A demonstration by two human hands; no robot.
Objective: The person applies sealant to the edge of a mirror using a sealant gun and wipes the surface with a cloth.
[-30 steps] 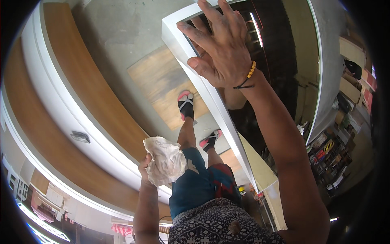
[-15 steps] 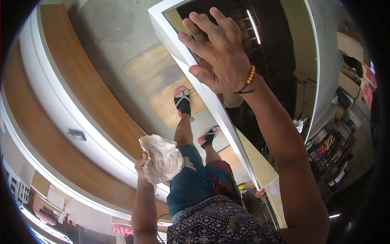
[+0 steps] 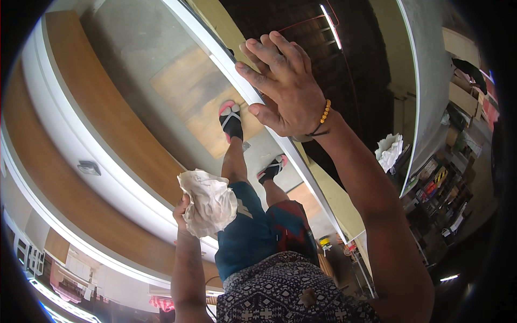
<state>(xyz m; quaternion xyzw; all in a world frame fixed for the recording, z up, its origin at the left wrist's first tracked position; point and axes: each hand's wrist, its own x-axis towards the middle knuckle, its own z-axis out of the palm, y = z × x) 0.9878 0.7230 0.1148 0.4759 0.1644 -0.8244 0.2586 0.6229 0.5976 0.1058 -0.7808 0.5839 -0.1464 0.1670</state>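
Note:
My left hand [image 3: 182, 211] grips a crumpled off-white sheet [image 3: 208, 203] by its left side, in front of my left thigh. Whether the sheet is paper or cloth I cannot tell. At upper centre my right hand [image 3: 288, 89] is open, fingers stretched out, over the white-edged glossy panel [image 3: 396, 116]. The panel's dark face reflects a ceiling light, and part of the hand's reflection shows under the wrist. I cannot tell whether the palm touches the face. A pale crumpled shape [image 3: 389, 152], apparently the sheet's reflection, appears near the panel's right edge.
On the left runs a long white and brown wood panel [image 3: 102, 91] with a small grey fitting [image 3: 89, 168]. A plywood sheet [image 3: 188, 91] lies on the concrete floor by my feet. Cluttered shelves [image 3: 436, 188] stand at right.
My right hand has shifted slightly down and left over the glossy panel. The left hand and its sheet have moved slightly up and left. The pale reflection has become larger.

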